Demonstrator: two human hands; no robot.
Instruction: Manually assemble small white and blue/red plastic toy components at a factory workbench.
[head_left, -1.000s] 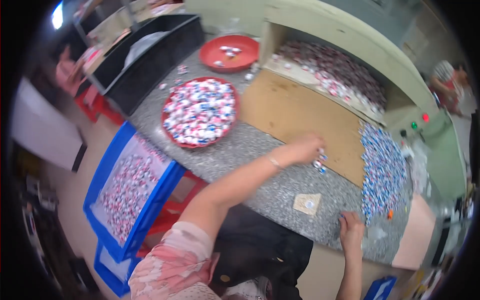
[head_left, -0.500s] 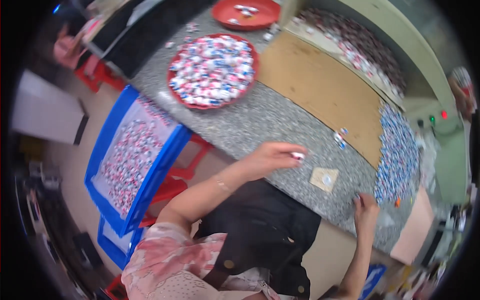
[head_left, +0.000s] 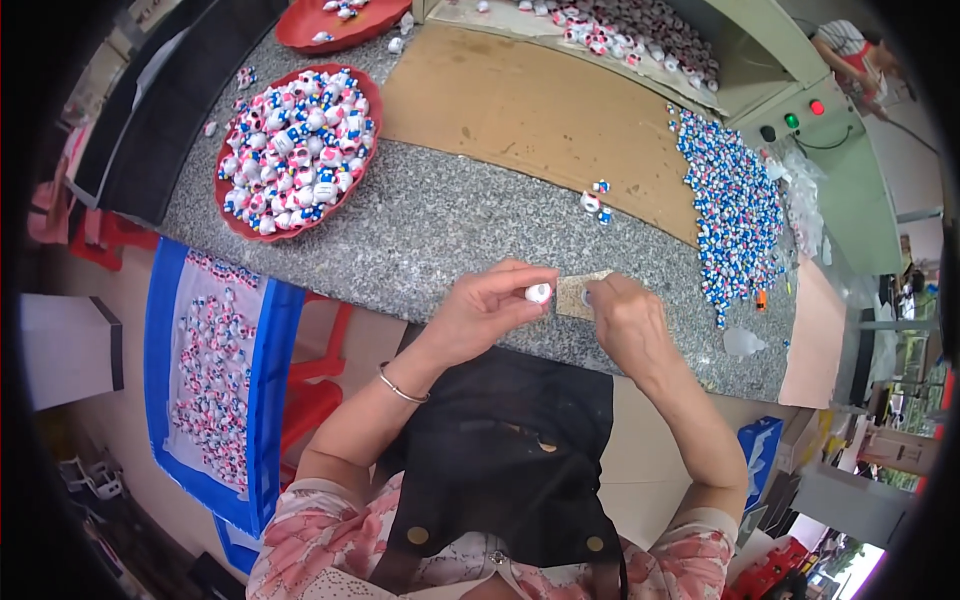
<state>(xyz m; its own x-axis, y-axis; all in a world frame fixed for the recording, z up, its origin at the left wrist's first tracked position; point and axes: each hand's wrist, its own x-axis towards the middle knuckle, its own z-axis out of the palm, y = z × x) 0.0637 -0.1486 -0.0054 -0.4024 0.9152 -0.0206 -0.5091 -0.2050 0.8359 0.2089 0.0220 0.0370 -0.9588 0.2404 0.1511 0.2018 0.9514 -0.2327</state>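
Note:
My left hand (head_left: 487,308) pinches a small white figurine head (head_left: 538,294) between thumb and fingertips, a dark hollow showing in it. Close to its right, my right hand (head_left: 632,322) is closed in a pinch over a square tan card (head_left: 572,297) on the stone worktop. What those fingers hold is hidden. Beyond the hands lie a few loose small figurine parts (head_left: 592,202), white and blue. A heap of little blue-and-white figurine bodies (head_left: 730,205) spreads to the right.
A red bowl (head_left: 374,150) heaped with figurines stands far left, a second red bowl (head_left: 330,38) behind it. Flat cardboard (head_left: 530,100) covers the worktop before a green machine (head_left: 850,180). A blue crate (head_left: 262,390) of parts stands lower left. A squeeze bottle (head_left: 740,342) lies right.
My right hand has moved left from beside the blue heap to the tan card. My left hand still holds the white head, now close to the right hand. The whole view has turned.

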